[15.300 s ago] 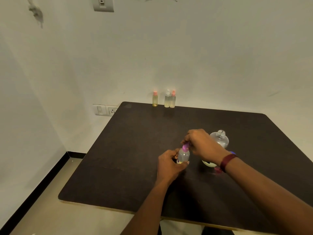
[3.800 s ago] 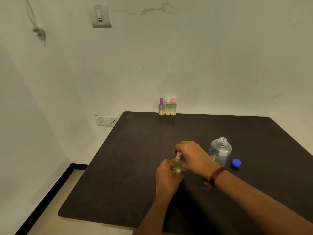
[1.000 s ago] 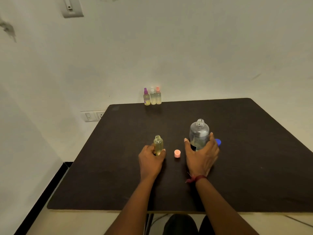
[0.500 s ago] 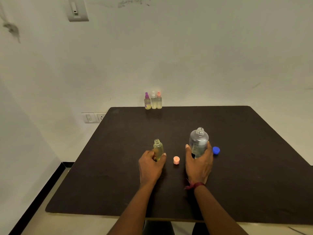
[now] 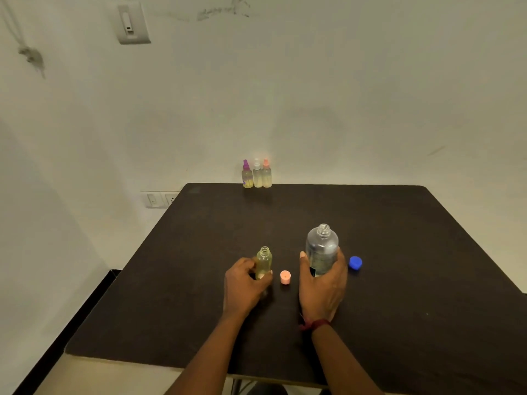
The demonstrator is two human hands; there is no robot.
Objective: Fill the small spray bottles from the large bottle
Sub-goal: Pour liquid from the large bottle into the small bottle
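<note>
Your left hand (image 5: 245,283) is wrapped around the small bottle (image 5: 263,260), fingers (image 5: 244,264) curled round its lower half. The bottle stands upright with its neck uncapped and some yellowish liquid inside. Your right hand (image 5: 322,289) grips the large bottle (image 5: 321,246) low down, thumb on one side and the rest of the hand on the other. That one's clear, upright and uncapped too, but its base is hidden behind your hand, so I can't tell if it's sitting on the counter (image 5: 399,238) or lifted a bit.

A pink cap (image 5: 285,277) sits on the counter between the two bottles, and a blue cap (image 5: 355,262) lies just to the right of the large one. There's a dark red band (image 5: 317,324) on your right wrist.

The counter is dark brown, matte, with a rounded far corner, pushed right up against a pale wall (image 5: 342,95). At the far edge, by the wall, three capped spray bottles stand in a tight row: purple top (image 5: 247,175), white top (image 5: 257,175), pink top (image 5: 267,174).

On the wall there's a switch plate (image 5: 132,22) up high, some dark scuffs (image 5: 225,11) near it, a cord (image 5: 28,55) hanging at the far left, and a socket plate (image 5: 159,199) down beside the counter's left corner. Black skirting (image 5: 71,323) runs along a beige floor (image 5: 99,374).
</note>
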